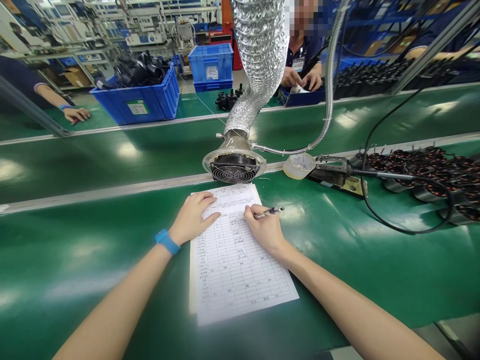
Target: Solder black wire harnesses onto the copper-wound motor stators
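A printed form (243, 280) with a ruled table and some handwritten entries lies on the green bench, another sheet showing beneath its left edge. My left hand (194, 215), a blue band (167, 242) at its wrist, rests on the form's upper left with fingers stretched out. Over the right part of the table, my right hand (264, 229) is closed around a pen (269, 212). The pen slants up to the right; its tip is hidden behind my fingers.
A fume duct (240, 107) with a fan grille hangs just beyond the form. Right of it are a tape roll (299, 165), a soldering iron (390, 175) with its black cable and several copper-wound motor parts (431, 175). Across the belt, a blue bin (140, 97) stands near co-workers' hands.
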`<state>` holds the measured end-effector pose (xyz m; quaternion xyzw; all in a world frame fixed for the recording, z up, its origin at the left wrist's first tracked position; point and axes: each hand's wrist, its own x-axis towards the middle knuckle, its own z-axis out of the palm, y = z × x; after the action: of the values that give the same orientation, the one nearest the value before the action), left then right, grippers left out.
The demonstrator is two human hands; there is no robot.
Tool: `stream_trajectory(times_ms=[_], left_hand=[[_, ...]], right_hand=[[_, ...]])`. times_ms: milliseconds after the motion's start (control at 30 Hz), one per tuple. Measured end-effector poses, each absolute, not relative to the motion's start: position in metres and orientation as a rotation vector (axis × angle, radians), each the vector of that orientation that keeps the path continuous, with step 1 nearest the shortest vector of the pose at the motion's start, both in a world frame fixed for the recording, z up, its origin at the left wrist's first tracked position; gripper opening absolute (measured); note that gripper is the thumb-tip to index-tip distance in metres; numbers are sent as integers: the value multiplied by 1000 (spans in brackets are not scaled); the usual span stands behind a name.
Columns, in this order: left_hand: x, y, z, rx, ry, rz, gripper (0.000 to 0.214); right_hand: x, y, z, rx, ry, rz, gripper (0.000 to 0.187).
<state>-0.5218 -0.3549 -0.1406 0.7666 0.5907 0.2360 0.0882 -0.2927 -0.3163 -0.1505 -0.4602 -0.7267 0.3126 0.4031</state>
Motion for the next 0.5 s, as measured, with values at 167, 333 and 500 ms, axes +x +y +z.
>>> stream_trajectory(times_ms=[167,333,500], left_hand=[[-521,-355,-139,2282,1761,697,39],[-521,-355,-139,2281,1763,678,39],[-521,-354,-141,2297,1747,704,39]], right_hand=[[-290,-319,-152,-1163,-1865,818,43],[-290,-320,-152,-1149,-1892,842,44],[-291,-320,-151,-1150,-1912,804,44]])
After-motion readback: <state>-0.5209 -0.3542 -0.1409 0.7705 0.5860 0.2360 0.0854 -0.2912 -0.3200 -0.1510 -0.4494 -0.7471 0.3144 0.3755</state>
